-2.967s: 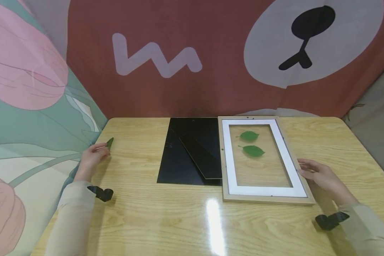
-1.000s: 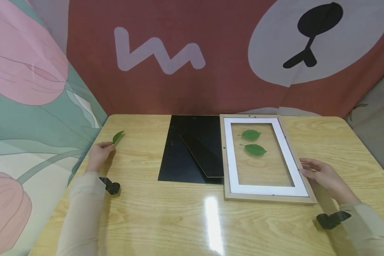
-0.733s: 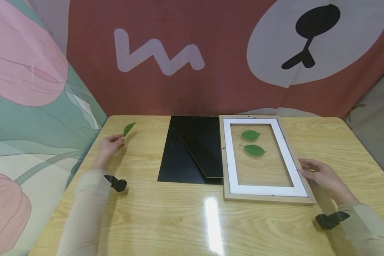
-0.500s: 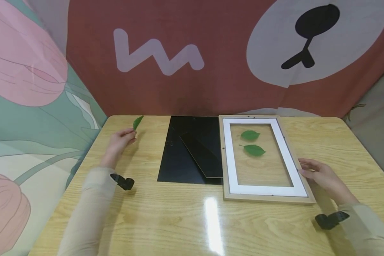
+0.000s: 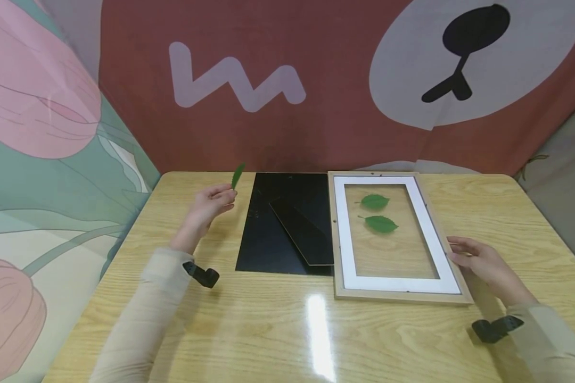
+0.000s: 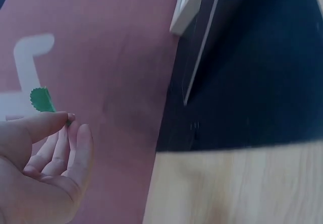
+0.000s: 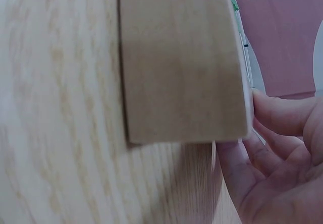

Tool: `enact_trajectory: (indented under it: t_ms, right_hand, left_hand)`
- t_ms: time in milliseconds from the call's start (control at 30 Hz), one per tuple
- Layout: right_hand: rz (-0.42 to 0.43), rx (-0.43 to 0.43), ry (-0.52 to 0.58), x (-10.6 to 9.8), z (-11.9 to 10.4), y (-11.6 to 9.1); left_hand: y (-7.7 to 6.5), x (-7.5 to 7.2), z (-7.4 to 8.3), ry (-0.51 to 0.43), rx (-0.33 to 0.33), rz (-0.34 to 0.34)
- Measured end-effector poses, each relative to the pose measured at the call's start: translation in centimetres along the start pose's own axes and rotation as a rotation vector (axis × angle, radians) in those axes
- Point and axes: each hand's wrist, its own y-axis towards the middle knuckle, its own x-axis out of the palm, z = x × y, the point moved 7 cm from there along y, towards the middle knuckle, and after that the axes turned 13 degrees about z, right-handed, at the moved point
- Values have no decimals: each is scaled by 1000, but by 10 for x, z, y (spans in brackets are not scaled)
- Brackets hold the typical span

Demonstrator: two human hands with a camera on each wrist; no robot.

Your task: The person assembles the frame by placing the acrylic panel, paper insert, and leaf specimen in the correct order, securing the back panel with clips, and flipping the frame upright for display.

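Note:
In the head view, my left hand (image 5: 205,210) pinches a green leaf (image 5: 238,176) between thumb and fingertips, raised above the table left of a black backing board (image 5: 263,242). The left wrist view shows the leaf's toothed edge (image 6: 41,99) sticking up past the thumb. On the right, my right hand (image 5: 484,268) holds the right side of a light wooden picture frame (image 5: 336,255), thumb on its upper edge and fingers against its side (image 7: 186,67). Inside the frame's white mat (image 5: 397,285), two leaves lie one above the other, an upper leaf (image 5: 375,201) and a lower leaf (image 5: 381,224).
A black stand flap (image 5: 304,234) angles up from the backing board, which meets the frame's left side. The wood-grain table (image 5: 249,330) ends at a printed curtain (image 5: 278,138) behind, with another floral cloth (image 5: 52,202) along the left.
My left hand has carried the leaf rightward and away from me, from the table's left edge to near the backing board. The right hand and the frame have stayed in place.

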Motion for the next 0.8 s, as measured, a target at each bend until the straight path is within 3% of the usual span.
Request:
enact_trajectory:
  t_ms: [600, 800]
  right_hand:
    - [-1, 6, 10, 0, 0, 0]
    - [-9, 5, 3, 0, -1, 0]
  left_hand:
    - [-26, 63, 18, -78, 26, -115]
    - [-33, 90, 21, -45, 37, -185]
